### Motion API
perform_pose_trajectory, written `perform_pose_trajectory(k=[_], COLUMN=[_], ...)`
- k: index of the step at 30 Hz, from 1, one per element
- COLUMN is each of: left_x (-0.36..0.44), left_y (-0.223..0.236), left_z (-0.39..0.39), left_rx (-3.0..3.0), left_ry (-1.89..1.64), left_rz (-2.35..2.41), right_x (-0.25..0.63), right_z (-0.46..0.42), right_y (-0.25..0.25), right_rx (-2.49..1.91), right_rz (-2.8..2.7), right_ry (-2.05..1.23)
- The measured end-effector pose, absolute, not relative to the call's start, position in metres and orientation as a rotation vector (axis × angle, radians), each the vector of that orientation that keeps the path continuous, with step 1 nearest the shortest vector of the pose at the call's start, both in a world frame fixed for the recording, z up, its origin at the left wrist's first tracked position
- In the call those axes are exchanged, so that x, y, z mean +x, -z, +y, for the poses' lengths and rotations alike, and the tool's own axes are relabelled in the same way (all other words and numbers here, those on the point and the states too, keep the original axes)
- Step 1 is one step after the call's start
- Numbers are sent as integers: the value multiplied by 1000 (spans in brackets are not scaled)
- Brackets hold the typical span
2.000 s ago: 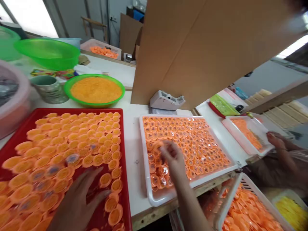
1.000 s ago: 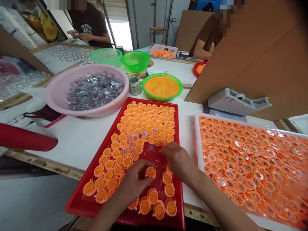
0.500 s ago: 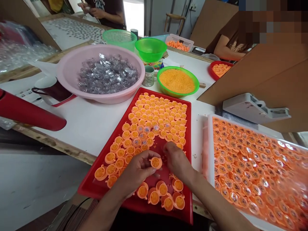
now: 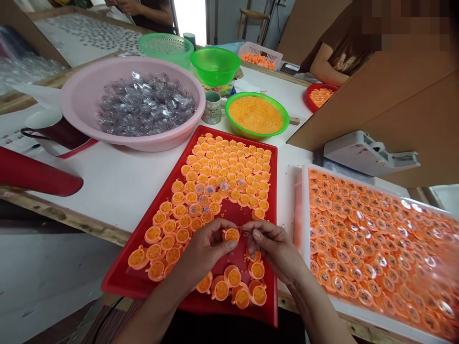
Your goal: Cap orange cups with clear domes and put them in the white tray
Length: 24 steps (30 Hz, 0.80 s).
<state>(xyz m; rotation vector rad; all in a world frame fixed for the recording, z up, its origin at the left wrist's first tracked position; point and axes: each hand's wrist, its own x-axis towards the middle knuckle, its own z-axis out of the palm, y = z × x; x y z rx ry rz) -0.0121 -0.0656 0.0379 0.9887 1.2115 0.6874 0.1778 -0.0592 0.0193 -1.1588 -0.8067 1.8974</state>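
Between the thumb and fingers of my left hand (image 4: 211,243) is a small orange toy cup (image 4: 231,235) with yellow-orange bits inside. Just to its right, my right hand (image 4: 274,243) pinches a small clear plastic disc (image 4: 247,233), partly hidden by the fingers. Both hands are over a red tray (image 4: 234,215) that carries many orange cups in rows, filled with the same bits. A few cups near the tray's middle have clear printed discs (image 4: 210,190) lying on them. Loose bits are scattered on the tray floor.
A pink basin (image 4: 132,138) of clear discs stands behind left, beside a green bowl (image 4: 256,114) of orange bits. At right is a white tray (image 4: 305,215) of covered cups. A red cylinder (image 4: 39,172) lies left; cardboard (image 4: 376,114) rises right. Two other people sit beyond.
My right hand has turned and come up beside the cup with a clear disc at its fingertips. My left hand still holds the cup. The whole view has shifted slightly.
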Motion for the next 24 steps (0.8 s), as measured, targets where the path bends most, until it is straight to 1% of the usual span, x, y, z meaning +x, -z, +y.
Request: perform_pose_trajectory(k=[7, 11, 16, 18, 21, 24], left_x=[-7, -1, 3, 3, 1, 2], left_y=[-42, -44, -47, -49, -52, -52], left_z=[-68, -66, -62, -61, -60, -60], left_rx=[959, 991, 993, 994, 988, 1009], left_ry=[-631, -644, -615, -614, -608, -578], left_rz=[1218, 1256, 1333, 1340, 1306, 1275], right_x=[178, 176, 177, 180, 184, 183], right_z=[-68, -74, -77, -75, -71, -71], right_y=[-12, -13, -15, -16, -17, -17], right_rx=[-1080, -1077, -1247, -1285, -1288, -1269], right_rz=[-811, -925, -1259, -1252, -1127, -1121], right_ry=[-1879, -1836, -1559, -1495, -1571, -1699])
